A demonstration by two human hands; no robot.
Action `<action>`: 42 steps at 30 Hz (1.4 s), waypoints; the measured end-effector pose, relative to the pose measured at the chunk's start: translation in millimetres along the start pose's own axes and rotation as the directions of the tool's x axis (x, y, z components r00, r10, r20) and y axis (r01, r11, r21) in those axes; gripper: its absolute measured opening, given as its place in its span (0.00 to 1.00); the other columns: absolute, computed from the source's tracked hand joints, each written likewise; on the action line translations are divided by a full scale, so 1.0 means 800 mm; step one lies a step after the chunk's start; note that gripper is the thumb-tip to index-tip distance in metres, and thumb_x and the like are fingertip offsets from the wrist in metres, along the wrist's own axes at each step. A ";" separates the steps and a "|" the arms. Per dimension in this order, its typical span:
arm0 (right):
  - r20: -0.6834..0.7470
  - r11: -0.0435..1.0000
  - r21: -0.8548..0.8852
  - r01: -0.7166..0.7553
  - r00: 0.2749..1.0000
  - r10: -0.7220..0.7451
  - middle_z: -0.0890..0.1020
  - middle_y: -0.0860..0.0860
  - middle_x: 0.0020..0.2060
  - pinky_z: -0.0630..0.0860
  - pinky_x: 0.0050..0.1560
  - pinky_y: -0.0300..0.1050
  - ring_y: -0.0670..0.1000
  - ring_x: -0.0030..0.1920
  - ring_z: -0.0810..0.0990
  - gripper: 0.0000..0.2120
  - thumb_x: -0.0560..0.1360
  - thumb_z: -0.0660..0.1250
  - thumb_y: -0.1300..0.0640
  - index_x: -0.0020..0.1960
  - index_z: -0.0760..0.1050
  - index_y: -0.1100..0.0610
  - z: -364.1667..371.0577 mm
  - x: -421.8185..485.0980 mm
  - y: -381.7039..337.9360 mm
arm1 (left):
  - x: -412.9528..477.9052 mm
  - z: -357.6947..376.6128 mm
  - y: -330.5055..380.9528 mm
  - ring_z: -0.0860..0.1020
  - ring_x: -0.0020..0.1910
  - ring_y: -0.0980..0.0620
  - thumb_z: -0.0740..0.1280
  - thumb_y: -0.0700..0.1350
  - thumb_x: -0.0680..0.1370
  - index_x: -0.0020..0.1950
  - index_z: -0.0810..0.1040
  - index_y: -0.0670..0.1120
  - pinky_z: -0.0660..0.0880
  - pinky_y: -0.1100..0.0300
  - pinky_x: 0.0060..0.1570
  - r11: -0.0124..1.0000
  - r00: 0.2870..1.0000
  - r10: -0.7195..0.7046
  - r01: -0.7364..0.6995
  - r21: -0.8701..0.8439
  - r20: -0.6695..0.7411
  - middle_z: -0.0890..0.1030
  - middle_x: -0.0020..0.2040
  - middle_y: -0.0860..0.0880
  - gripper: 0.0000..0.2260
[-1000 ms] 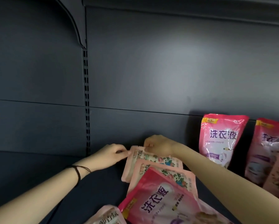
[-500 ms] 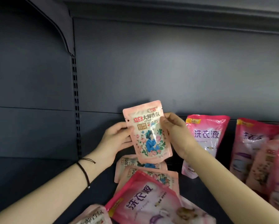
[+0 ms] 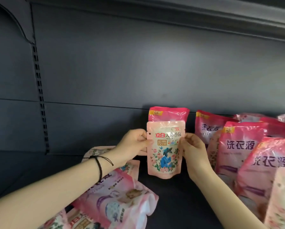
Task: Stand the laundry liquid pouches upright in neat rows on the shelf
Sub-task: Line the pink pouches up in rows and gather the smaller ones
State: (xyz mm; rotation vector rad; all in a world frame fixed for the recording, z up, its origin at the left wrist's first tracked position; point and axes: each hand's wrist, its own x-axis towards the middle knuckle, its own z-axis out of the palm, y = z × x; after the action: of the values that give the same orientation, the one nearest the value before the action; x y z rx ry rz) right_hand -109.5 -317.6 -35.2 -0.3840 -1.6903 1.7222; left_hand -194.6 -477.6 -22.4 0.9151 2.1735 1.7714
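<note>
A small pale-pink pouch [image 3: 164, 151] is held upright low over the dark shelf [image 3: 174, 207]; whether its bottom touches the shelf cannot be told. It is in front of a deeper pink pouch [image 3: 169, 113] that stands by the back panel [image 3: 138, 63] and shows a yellow "NEW" flag at its top corner. The left hand [image 3: 133, 146] takes the small pouch's left edge and the right hand [image 3: 193, 151] its right edge; each grip is a pinch, thumb on the printed face and fingers behind. The face reads "立白" in white on red, followed by larger characters washed out by glare, with "72小时" in a gold box below and a drawing of a figure in a blue dress and hat among roses. To the right, big pink pouches [image 3: 239, 146] stand in rows, marked "洗衣液" in purple. To the left, more pouches [image 3: 120, 199] lie flat in a heap under the left forearm, which wears a black cord [image 3: 100, 169]
</note>
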 end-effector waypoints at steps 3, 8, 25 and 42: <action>0.006 0.999 -0.021 -0.047 0.999 0.047 0.82 0.49 0.46 0.74 0.41 0.39 0.47 0.48 0.80 0.09 0.80 0.58 0.64 0.49 0.75 0.54 -0.013 -0.001 0.011 | 0.000 0.011 -0.007 0.84 0.44 0.54 0.66 0.38 0.78 0.43 0.75 0.44 0.82 0.59 0.43 0.999 0.999 -0.031 0.031 0.017 0.025 0.85 0.46 0.48 0.04; -0.021 0.965 -0.175 0.195 0.979 -0.202 0.75 0.43 0.50 0.71 0.51 0.38 0.43 0.54 0.75 0.14 0.77 0.62 0.66 0.58 0.68 0.51 -0.017 -0.005 -0.006 | -0.007 0.007 0.006 0.82 0.47 0.57 0.67 0.43 0.78 0.53 0.76 0.46 0.81 0.60 0.45 0.975 0.993 -0.011 -0.015 0.221 0.116 0.82 0.47 0.52 0.05; 0.942 -0.226 -0.208 0.952 0.257 0.217 0.79 0.53 0.52 0.69 0.38 0.45 0.56 0.52 0.78 0.10 0.77 0.59 0.58 0.55 0.76 0.55 0.161 -0.010 -0.066 | -0.080 -0.176 -0.019 0.79 0.47 0.50 0.59 0.54 0.80 0.57 0.77 0.51 0.75 0.57 0.41 -0.126 0.973 -0.152 -0.192 0.973 0.172 0.81 0.49 0.51 0.12; 0.680 0.332 -0.733 0.593 0.624 0.386 0.81 0.58 0.44 0.69 0.37 0.42 0.53 0.40 0.78 0.13 0.79 0.56 0.60 0.48 0.77 0.65 0.245 0.006 0.015 | -0.080 -0.218 -0.094 0.77 0.50 0.56 0.58 0.63 0.79 0.61 0.75 0.55 0.77 0.55 0.46 0.430 0.992 -0.122 0.057 0.901 -0.005 0.79 0.55 0.56 0.18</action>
State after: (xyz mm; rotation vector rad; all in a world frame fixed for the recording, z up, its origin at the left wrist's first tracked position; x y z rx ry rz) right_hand -241.5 -462.8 -24.2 0.1080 -3.2639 0.4146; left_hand -258.1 -663.5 -60.9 0.9321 3.0433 0.3225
